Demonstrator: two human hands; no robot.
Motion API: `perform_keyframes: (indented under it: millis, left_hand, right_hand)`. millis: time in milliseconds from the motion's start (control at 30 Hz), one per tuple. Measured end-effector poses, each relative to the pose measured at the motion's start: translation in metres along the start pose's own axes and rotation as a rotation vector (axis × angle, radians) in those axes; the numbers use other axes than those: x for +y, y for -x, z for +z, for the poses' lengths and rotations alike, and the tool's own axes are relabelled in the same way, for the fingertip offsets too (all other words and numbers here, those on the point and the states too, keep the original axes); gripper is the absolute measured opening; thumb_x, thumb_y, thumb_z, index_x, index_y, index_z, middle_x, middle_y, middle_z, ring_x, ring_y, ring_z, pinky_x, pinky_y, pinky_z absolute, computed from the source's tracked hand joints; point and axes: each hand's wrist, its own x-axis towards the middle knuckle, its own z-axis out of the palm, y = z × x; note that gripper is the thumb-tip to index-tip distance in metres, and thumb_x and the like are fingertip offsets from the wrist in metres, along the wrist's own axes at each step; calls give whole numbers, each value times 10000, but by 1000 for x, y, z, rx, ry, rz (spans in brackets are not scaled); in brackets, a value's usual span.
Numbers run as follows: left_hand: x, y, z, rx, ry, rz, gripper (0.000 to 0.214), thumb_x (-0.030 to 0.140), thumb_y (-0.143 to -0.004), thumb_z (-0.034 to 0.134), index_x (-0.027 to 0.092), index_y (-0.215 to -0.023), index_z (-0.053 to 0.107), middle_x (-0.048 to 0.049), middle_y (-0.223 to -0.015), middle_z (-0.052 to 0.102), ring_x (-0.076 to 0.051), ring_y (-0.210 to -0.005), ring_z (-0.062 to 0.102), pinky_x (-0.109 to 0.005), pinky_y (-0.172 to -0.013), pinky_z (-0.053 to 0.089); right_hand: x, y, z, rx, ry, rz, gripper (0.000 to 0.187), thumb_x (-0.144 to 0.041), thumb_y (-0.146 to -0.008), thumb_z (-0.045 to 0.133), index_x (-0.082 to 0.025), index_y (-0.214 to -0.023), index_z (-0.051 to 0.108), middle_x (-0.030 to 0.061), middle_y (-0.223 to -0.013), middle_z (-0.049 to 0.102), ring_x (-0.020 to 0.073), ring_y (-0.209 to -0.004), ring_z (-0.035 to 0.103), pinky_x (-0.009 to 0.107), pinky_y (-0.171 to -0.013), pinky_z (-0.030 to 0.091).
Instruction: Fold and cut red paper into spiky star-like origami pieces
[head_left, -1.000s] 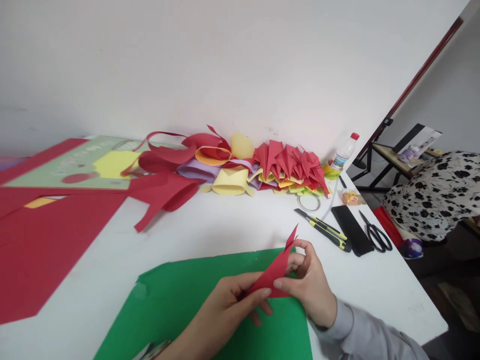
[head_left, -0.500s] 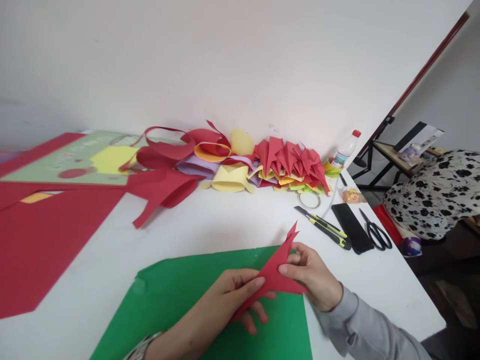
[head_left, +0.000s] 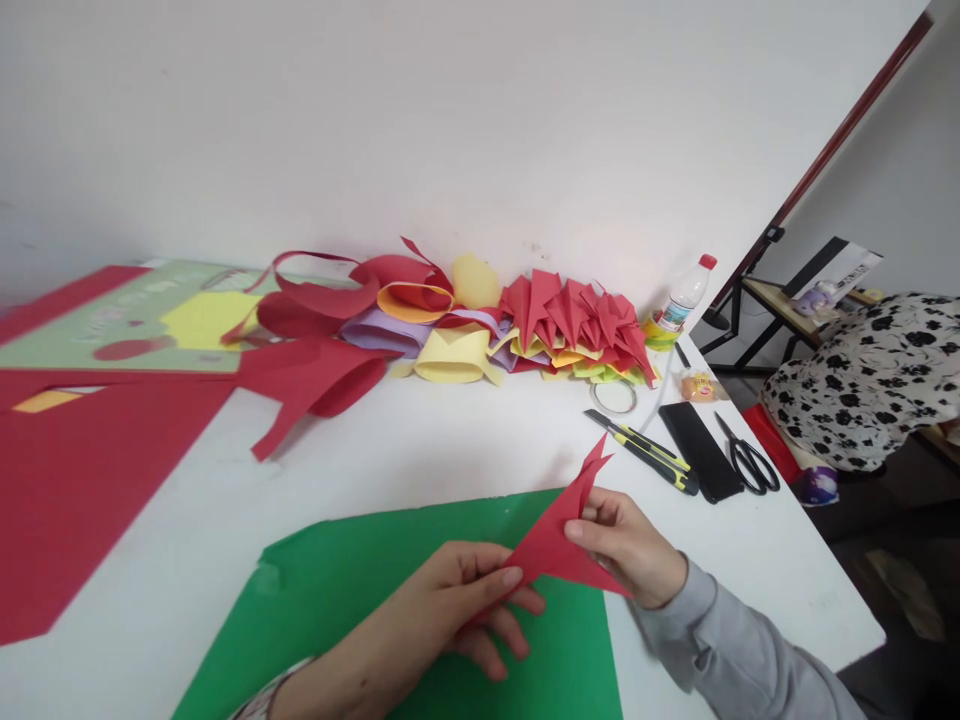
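Between my hands is a folded red paper shape, a pointed origami piece with narrow tips at its upper end. My left hand pinches its lower left part between thumb and fingers, the other fingers spread below. My right hand grips the right side, thumb on the front face and fingers behind. The paper is held up over a green sheet that lies flat on the white table. Part of the lower left end is hidden behind my left hand.
Along the wall lie red folded paper pieces, a yellow paper tube and a red cut-out. To the right are a tape roll, utility knife, black case, scissors and bottle. Red sheets cover the left.
The red paper has shifted slightly right and turned a little in my hands, its tips now farther right. Both hands keep their hold. The camera view has moved slightly.
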Motion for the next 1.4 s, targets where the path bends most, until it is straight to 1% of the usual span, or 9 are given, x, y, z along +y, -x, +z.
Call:
perform_keyframes:
  millis: [100,300,533,633,767,967,1233,1333,1400]
  left_hand:
    - [0,1,0,-18,30,-7,435,544,-616,807,141,-728,686,-52,-793,754,-128,-559,656,-214,-459,515]
    - [4,7,-2,-34,106,-53,448,531,-578,837,151,-737,660,-60,-818,773,-126,-570,677,-189,-446,515]
    - [3,8,-6,-43,67,-94,510,625,-602,775,169,-754,604,-16,-580,718,-136,-445,642,-191,-365,470]
    - [2,7,-6,-48,56,-88,522,651,-613,750,166,-747,609,-27,-605,728,-137,-447,644,-198,-370,478]
    - [2,7,-4,-51,38,-81,467,577,-593,801,156,-670,612,-32,-587,721,-126,-440,638,-185,-376,480]
    - [3,7,-5,-59,39,-93,451,575,-597,790,177,-643,583,9,-439,645,-104,-341,564,-167,-330,431]
    - [-1,10,-6,-96,0,-79,510,701,-653,672,202,-702,581,48,-358,561,-105,-281,478,-181,-302,351]
    - [2,9,-2,-66,-107,-14,513,689,-673,667,179,-678,610,-22,-558,691,-150,-480,619,-237,-467,480]
    - [4,8,2,-25,-174,42,479,636,-668,709,161,-707,659,-38,-701,729,-171,-621,658,-257,-584,503]
  right_hand:
    - [0,-1,-1,60,-34,47,388,-477,-653,826,-137,-736,658,-56,-520,542,50,-434,385,191,-452,272]
    - [0,-2,-4,125,18,21,430,-466,-603,849,-152,-572,556,-82,-447,468,37,-406,296,200,-426,206]
    - [-4,0,-4,198,11,52,411,-460,-602,842,-155,-591,566,-58,-479,511,55,-429,374,202,-431,233]
    - [-5,-1,-5,252,-7,72,439,-453,-587,847,-164,-545,518,-73,-442,473,43,-398,332,200,-409,194]
    - [-5,-2,-6,291,-27,86,458,-454,-568,852,-164,-528,499,-78,-423,463,41,-391,336,197,-406,202]
    - [-8,-2,-3,317,-40,91,474,-432,-539,861,-170,-487,470,-91,-389,428,28,-373,285,193,-391,158]
    - [-9,0,-6,265,7,80,436,-433,-578,846,-165,-510,509,-79,-389,439,33,-363,298,198,-374,152]
    - [-6,2,-4,196,39,27,433,-438,-597,845,-167,-519,516,-75,-405,465,42,-377,334,194,-393,223]
    - [-3,4,0,104,65,5,400,-456,-618,835,-160,-567,571,-51,-467,539,59,-412,407,201,-429,303]
